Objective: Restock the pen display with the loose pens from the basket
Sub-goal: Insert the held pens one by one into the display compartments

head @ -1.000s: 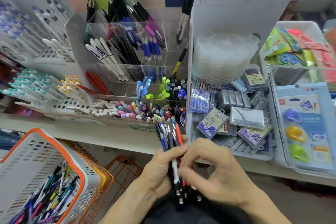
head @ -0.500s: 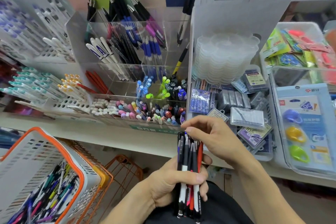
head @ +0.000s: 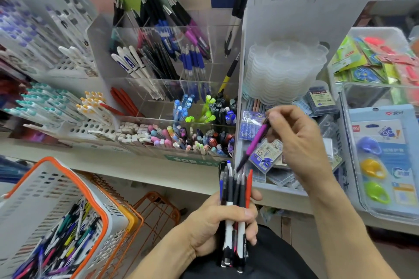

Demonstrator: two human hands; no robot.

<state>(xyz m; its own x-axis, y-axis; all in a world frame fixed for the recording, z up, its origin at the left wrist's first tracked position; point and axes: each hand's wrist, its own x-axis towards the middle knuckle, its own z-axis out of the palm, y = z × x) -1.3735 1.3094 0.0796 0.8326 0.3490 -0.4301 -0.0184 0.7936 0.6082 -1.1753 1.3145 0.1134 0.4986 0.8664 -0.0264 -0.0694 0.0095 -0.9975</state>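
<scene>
Fingers of the right hand (head: 299, 142) are pinching a purple pen (head: 255, 145), tilted, above the bundle of pens (head: 234, 206) that the left hand (head: 217, 226) is gripping upright. Loose pens are lying in the basket (head: 74, 190) at lower left, below the clear pen display (head: 172, 88).
</scene>
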